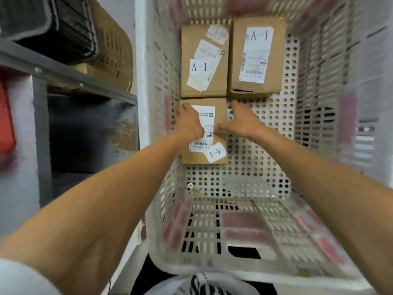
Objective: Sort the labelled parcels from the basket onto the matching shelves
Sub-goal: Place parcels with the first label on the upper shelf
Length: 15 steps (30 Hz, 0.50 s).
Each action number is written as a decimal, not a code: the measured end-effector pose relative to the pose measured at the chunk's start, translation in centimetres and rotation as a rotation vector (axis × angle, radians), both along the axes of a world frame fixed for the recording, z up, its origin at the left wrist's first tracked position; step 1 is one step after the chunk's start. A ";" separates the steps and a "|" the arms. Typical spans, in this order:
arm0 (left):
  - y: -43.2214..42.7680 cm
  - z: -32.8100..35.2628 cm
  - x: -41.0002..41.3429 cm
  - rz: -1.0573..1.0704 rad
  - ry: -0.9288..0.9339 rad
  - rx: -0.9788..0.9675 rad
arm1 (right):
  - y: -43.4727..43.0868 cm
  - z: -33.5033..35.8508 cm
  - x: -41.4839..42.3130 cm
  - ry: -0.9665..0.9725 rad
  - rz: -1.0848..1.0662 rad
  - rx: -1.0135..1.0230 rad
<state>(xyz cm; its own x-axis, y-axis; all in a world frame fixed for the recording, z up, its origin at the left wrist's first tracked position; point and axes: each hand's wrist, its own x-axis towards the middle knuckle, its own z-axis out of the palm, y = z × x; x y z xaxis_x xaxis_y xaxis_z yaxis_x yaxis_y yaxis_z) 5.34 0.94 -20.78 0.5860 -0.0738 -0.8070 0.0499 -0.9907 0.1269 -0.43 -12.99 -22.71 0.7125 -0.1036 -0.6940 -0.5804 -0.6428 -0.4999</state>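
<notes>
Three cardboard parcels labelled A-1 lie in a white perforated basket (265,167). Two sit side by side at the far end: the far left parcel (204,62) and the far right parcel (258,56). The near parcel (219,116) lies against the basket's left wall, its A-1 label upside down to me. My left hand (188,124) rests on its top left with fingers curled over the far left corner. My right hand (240,122) is against its right side, thumb on the top face, fingers spread along the far right edge.
A grey metal shelf rack (70,81) stands to the left of the basket, with a tan crate (112,45) and a black bag (53,26) on its upper shelf. A red object (6,116) shows at the far left. The basket's bare floor lies near me.
</notes>
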 end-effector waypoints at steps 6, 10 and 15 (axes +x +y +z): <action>-1.4 -1.3 -1.4 0.000 -0.025 0.010 | 1.6 -3.4 -2.8 0.028 -0.256 0.245; -1.2 -3.1 -2.4 0.140 -0.006 -0.136 | -0.1 -3.7 -5.4 -0.025 -0.460 0.273; -2.3 -5.1 -5.6 0.272 0.134 -0.320 | -3.8 -3.7 -8.8 -0.022 -0.498 0.206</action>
